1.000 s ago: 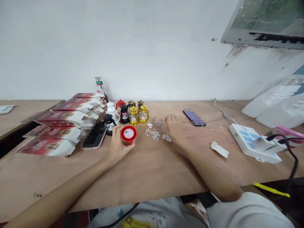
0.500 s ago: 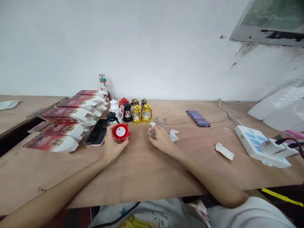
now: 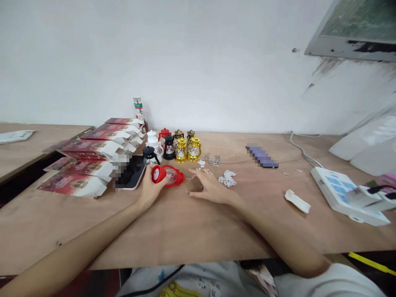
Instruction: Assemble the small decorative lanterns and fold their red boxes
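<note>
In the head view, the left hand (image 3: 150, 187) grips a red plastic lantern with a clear cylindrical middle (image 3: 171, 173), tipped on its side, its round base pointing left and its top towards the right hand (image 3: 212, 187). Whether the lantern touches the brown wooden tabletop (image 3: 173, 231) is hard to tell. The right hand is spread just beside it, thumb and fingers apart; thin silver metal wire pieces (image 3: 189, 192) lie near its fingertips, and I cannot tell whether it touches one.

Work on this lantern looks under way rather than finished, judging by its tilt and the hand around it. A cluster of small gold, black, white, red and bronze-coloured lanterns (image 3: 181, 152) stands upright behind; whether those are done does not show. Plenty seems left over: a tangle of silver metal wires (image 3: 213, 160) and a heap of flat white plastic-looking pieces (image 3: 227, 178) lie loose, and the red-and-white printed cardboard boxes (image 3: 74, 183) at the left have their end flaps open
</note>
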Tool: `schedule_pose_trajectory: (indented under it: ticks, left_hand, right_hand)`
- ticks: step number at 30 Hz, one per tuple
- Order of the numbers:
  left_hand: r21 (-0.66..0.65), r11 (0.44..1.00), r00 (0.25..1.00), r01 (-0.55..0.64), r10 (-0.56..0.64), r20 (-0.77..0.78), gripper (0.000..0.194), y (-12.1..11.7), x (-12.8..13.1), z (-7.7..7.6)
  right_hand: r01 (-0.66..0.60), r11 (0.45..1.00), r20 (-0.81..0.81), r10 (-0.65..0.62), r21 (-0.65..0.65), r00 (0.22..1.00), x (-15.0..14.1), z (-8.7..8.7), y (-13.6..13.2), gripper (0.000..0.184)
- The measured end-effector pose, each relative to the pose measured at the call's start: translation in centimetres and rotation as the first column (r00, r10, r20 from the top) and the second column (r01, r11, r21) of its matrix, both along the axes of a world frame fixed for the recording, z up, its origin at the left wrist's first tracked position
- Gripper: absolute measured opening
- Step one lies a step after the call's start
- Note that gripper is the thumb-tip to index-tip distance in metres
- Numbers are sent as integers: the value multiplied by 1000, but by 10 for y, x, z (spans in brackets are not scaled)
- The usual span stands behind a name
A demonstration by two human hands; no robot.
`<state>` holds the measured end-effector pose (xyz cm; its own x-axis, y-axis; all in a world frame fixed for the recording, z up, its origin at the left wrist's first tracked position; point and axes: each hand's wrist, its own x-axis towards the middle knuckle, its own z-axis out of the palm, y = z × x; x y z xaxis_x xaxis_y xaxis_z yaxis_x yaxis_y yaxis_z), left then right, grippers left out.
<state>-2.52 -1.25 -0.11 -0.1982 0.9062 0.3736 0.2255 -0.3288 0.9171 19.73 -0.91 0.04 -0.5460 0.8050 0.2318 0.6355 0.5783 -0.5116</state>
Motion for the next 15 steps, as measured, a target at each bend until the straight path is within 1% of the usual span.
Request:
schedule_pose_trajectory:
  ticks: [2,4,5,7,9,11,13,15]
  left_hand:
    - [-121,990,988,67,-49,144,40,1,2,0]
    - [-228,955,941,192,-113,318,44,1,3,1]
    - [-252,935,908,250,-135,398,44,1,4,2]
    - [-238,919,846,314,-158,509,44,-1,5,5]
    - [-195,926,809,324,-164,565,41,-3,6,7]
    - [-177,926,787,333,-170,593,39,-5,6,9]
    - [-186,919,770,347,-166,616,38,-6,7,10]
    - [-206,911,754,358,-151,639,36,-8,8,11]
  right_hand:
    - [15,1000,-118,-15,2,993,0,-3,2,69]
    - [37,999,-253,-33,15,967,-1,-5,3,60]
    - [41,999,-319,-32,20,947,-2,-7,3,56]
    - [23,1000,-447,-19,4,894,-5,-8,2,50]
    - [-11,999,-555,-13,-41,832,-10,-10,-1,50]
    - [-34,996,-615,-25,-84,788,-15,-11,-5,51]
    - [-45,993,-623,-36,-113,781,-18,-12,-8,52]
    - [-50,990,-610,-41,-132,792,-19,-13,-9,53]
